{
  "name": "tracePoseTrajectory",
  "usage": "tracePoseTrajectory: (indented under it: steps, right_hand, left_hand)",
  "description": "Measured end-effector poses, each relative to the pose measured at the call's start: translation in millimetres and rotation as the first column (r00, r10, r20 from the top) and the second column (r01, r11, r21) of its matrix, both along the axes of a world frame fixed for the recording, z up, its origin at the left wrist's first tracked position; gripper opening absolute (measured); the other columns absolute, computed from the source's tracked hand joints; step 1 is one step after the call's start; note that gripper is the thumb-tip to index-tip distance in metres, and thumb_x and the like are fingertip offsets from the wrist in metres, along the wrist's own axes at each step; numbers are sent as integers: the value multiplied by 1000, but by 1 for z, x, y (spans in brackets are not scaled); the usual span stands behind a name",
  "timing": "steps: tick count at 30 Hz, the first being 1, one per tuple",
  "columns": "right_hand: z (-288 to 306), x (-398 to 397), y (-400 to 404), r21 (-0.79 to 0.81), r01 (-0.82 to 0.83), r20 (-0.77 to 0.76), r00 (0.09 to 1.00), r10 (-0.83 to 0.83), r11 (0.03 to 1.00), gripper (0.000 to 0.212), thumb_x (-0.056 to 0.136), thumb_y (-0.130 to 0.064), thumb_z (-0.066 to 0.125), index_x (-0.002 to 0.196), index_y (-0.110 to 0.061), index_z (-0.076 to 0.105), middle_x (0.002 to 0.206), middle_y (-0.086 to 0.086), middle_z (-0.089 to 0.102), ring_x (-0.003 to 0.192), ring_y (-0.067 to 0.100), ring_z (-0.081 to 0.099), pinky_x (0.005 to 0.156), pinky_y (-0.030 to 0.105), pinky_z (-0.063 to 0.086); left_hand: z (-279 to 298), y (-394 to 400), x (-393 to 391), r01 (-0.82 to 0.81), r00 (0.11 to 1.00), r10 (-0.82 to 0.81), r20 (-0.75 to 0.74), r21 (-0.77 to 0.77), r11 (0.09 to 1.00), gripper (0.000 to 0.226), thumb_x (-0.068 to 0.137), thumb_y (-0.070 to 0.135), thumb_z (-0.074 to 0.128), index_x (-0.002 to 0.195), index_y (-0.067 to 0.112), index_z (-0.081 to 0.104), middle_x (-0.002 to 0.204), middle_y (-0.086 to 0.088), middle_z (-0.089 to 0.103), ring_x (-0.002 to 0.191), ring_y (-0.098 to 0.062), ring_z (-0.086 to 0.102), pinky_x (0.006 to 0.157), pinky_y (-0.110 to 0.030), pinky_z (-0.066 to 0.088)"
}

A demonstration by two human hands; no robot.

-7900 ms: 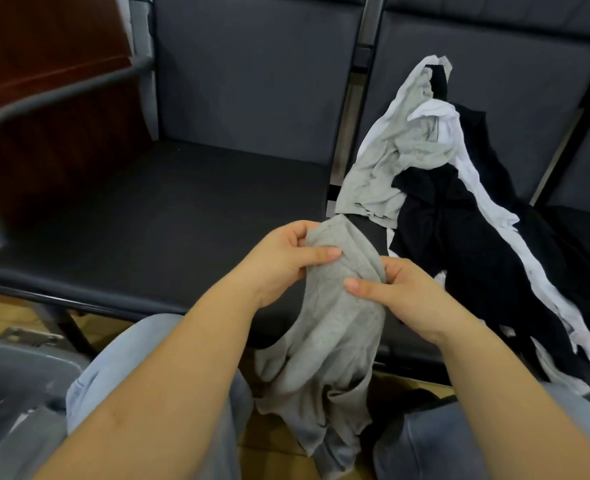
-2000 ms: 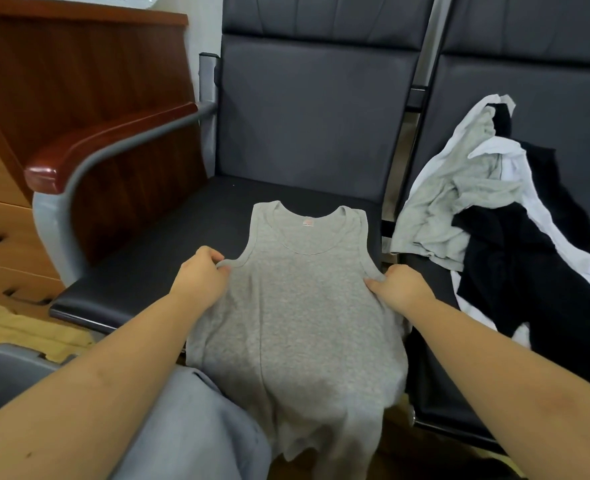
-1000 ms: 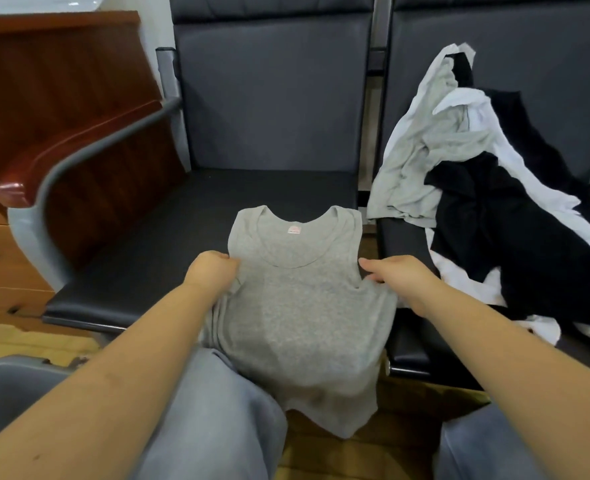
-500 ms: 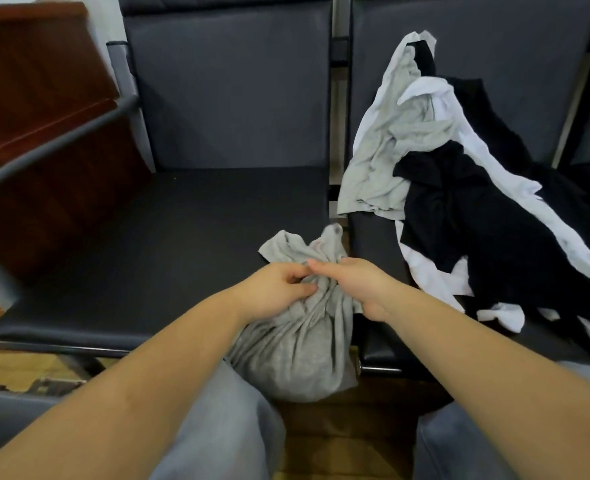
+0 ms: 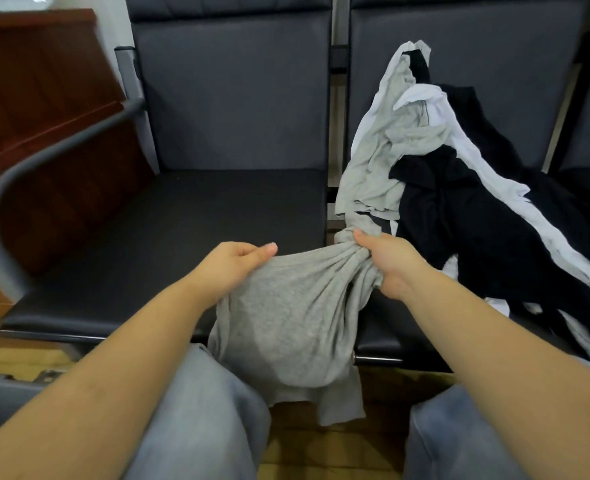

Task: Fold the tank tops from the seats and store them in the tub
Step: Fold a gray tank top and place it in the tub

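A grey tank top (image 5: pixel 286 320) hangs over the front edge of the left seat (image 5: pixel 155 237), its lower part draping down between my knees. My right hand (image 5: pixel 387 261) grips its bunched upper end in a fist near the gap between the seats. My left hand (image 5: pixel 233 263) pinches the cloth's edge further left, and the fabric is stretched between the two hands. A pile of grey, black and white tank tops (image 5: pixel 453 188) lies on the right seat and up against its backrest. The grey tub's rim (image 5: pixel 6 393) shows at the lower left.
A grey armrest (image 5: pixel 61 143) curves along the left of the seat, with a wooden cabinet (image 5: pixel 34 98) behind it. My legs in light jeans (image 5: pixel 200 417) fill the bottom of the view. Wooden floor shows between them.
The flat-laid grey tank top was gathered into a bunch. My hands, together half a second ago, have moved apart, stretching the cloth; my right hand now holds the bunched end nearer the pile.
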State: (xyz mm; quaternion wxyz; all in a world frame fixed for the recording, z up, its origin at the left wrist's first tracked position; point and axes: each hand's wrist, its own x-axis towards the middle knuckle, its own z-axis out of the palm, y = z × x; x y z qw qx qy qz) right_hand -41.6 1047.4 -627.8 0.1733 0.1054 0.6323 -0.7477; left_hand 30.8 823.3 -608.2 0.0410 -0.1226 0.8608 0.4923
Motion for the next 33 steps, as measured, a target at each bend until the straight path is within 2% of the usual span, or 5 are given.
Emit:
tracePoseTrajectory:
  steps: [8,11,16,25,33]
  right_hand:
    - [11,7,2,32,43,-149,988,-38,999,10,93,-25,63,99,-17,64,103,7,69,100,23,66,93,41,53]
    - [22,28,-5,205,-200,-397,878,268,958,4,89,-17,67,88,-21,66,84,-9,72,83,6,69,78,24,55]
    - [16,56,-18,827,-360,-247,456,855,431,30,80,-12,75,63,-28,56,62,-16,58,60,-3,53,62,14,40]
    - [21,45,-3,896,-394,23,502,864,205,84,73,-26,82,143,-34,36,136,-17,44,127,8,42,99,21,36]
    - [22,29,21,961,-260,109,678,727,98,25,77,-28,78,90,-9,68,81,1,61,77,15,55,62,24,41]
  left_hand:
    - [-10,-48,15,-84,976,35,217,221,972,25,88,29,65,103,10,71,102,-9,73,98,-22,65,93,-38,49]
    - [-11,-63,20,-170,967,99,234,309,936,30,92,31,60,114,12,65,110,-6,72,106,-20,65,83,-31,50]
    - [-13,-76,32,-278,945,210,249,277,920,25,97,31,53,113,15,64,106,-4,70,95,-15,64,71,-27,45]
    - [-15,-85,37,-356,929,305,211,276,893,34,98,31,52,126,11,57,112,-7,65,100,-19,61,68,-26,41]
    - [-18,-95,37,-456,889,445,110,305,836,22,100,30,49,119,18,52,99,-1,58,90,-14,56,65,-26,42]
